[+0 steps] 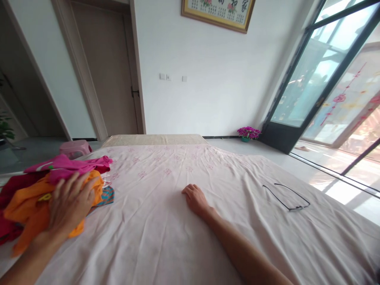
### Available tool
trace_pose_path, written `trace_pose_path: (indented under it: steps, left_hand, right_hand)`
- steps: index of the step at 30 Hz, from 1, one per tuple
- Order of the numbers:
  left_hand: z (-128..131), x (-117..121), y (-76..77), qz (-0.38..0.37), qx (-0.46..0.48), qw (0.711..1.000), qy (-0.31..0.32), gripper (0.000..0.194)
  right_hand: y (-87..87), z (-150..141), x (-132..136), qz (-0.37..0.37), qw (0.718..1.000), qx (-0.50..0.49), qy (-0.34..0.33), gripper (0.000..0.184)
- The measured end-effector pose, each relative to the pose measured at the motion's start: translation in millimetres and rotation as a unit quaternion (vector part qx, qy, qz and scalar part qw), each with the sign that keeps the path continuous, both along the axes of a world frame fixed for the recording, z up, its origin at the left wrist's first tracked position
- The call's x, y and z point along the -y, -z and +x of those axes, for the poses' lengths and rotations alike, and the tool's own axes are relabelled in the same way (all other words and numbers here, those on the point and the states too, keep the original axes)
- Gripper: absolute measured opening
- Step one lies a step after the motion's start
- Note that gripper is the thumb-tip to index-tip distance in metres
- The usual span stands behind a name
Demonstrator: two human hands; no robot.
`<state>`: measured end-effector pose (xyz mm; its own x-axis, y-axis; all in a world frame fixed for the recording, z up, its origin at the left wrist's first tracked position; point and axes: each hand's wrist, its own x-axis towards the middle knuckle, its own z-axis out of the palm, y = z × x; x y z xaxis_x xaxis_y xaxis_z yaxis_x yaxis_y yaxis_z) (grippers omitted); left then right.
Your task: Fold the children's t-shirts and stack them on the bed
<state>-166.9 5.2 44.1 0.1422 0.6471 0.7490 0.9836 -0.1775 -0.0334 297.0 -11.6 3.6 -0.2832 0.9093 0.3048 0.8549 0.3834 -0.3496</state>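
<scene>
On the left, a heap of crumpled clothes includes an orange garment (26, 198) and a bright pink garment (67, 166). My left hand (69, 200) lies on top of the orange garment with its fingers stretched out and slightly apart. Dark red cloth (18, 184) and a blue striped piece (107, 196) show from under the heap. My right hand (196, 198) rests on the pale flowered sheet (166, 221), its fingers curled in and nothing visible in them.
Black-framed eyeglasses (292, 208) lie on the sheet at the right. Past the far edge stand a pink plastic stool (75, 147) and a pot of magenta flowers (248, 133). A closed door (103, 67) is at the back left, a glass door (305, 79) at the right.
</scene>
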Motion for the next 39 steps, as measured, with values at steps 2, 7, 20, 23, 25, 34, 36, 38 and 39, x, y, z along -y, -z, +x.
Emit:
trace_pose_path:
  steps: [2,7,20,23,25,34,36,38,39]
  left_hand:
    - [25.8,8.6,20.4,-0.055,-0.034,0.993,0.102,0.036]
    - [52.6,13.0,74.9,-0.186,0.022,0.974,0.129,0.038]
    - [60.5,21.8,66.5,-0.229,0.119,0.963,0.082,0.037]
    - [62.4,23.8,63.8,-0.228,0.133,0.961,0.079,0.036]
    - [62.6,23.8,63.3,-0.228,0.137,0.961,0.075,0.036]
    - [60.3,23.4,64.3,-0.230,0.136,0.960,0.083,0.036]
    - [60.4,23.3,65.3,-0.229,0.138,0.960,0.086,0.036]
    - [60.5,23.5,66.7,-0.229,0.140,0.959,0.089,0.035]
    - [60.4,23.9,67.2,-0.226,0.142,0.959,0.093,0.035]
  right_hand:
    - [0.1,-0.1,-0.2,0.000,1.000,0.003,0.003,0.027]
    - [0.5,0.7,-0.8,-0.009,1.000,0.008,0.008,0.030]
    - [2.2,-2.8,-2.7,0.003,0.999,0.036,0.014,0.029]
    - [0.7,-4.2,-1.5,0.004,0.999,0.049,0.020,0.029]
    - [-0.1,-5.3,-1.0,0.005,0.998,0.058,0.026,0.029]
    - [2.6,-10.0,-4.6,0.015,0.996,0.076,0.042,0.026]
    - [2.0,-10.1,-4.4,0.013,0.996,0.078,0.042,0.026]
    - [1.2,-9.9,-3.3,0.007,0.996,0.081,0.043,0.026]
    - [0.9,-9.7,-2.5,0.005,0.996,0.083,0.043,0.027]
